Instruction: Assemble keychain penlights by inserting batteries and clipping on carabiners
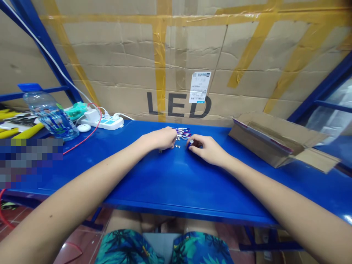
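My right hand (207, 148) grips a small blue cylinder with a silver end (191, 141) between thumb and fingers, just above the blue table. To its left, my left hand (164, 138) is closed with its fingertips pointing down at the tabletop; whatever they pinch, if anything, is hidden. Beside those fingertips lie several small round silver pieces like button cells (177, 146). Behind them, between both hands, is a little pile of slim purple and blue metallic cylinders with silver parts (183, 131), partly covered by my left hand.
An open cardboard box (258, 141) stands on the right of the blue table (165, 183). At left are a water bottle (52, 113), a white power strip (108, 123), a white mouse (84, 128) and a red cable (82, 144). A large taped carton (123, 62) walls off the back.
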{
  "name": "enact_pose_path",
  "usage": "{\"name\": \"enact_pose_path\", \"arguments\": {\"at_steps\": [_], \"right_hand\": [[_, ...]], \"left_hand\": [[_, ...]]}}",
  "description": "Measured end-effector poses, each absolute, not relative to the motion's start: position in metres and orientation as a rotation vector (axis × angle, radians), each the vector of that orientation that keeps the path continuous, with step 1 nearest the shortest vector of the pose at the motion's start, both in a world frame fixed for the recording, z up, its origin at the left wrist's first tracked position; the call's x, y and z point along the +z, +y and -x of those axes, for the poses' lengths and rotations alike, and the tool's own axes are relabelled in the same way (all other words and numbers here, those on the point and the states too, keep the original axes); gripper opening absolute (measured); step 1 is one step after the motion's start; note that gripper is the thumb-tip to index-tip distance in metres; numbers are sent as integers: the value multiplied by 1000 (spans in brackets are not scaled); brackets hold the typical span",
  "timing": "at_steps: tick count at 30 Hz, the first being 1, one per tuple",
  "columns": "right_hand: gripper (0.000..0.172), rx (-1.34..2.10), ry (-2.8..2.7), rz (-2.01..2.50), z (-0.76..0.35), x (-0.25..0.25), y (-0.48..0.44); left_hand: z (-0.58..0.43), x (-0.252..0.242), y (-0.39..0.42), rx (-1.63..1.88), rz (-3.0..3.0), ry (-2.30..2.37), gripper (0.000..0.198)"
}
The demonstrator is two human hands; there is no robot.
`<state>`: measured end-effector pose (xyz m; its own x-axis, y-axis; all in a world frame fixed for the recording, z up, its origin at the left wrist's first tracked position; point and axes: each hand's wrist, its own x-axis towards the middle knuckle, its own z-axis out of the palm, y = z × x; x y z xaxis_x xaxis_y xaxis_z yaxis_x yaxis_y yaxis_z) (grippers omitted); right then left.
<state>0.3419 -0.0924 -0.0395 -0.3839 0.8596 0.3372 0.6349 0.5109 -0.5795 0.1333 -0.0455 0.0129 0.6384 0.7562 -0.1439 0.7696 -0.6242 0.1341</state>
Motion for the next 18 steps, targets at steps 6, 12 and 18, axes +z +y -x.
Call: {"name": "enact_pose_path", "arguments": {"at_steps": [6,12,18], "right_hand": [[12,469,-2184,1174,-343,-38,-98],[13,449,-2227,1109,-343,-38,-104],[9,443,-2233,1040,-343,-40,-103]], "left_hand": [[-126,24,-52,290,-2612,1098,5],[-132,2,-70,722,-2712,682,8],[-140,-12,-73,849,-2905,439,14]]}}
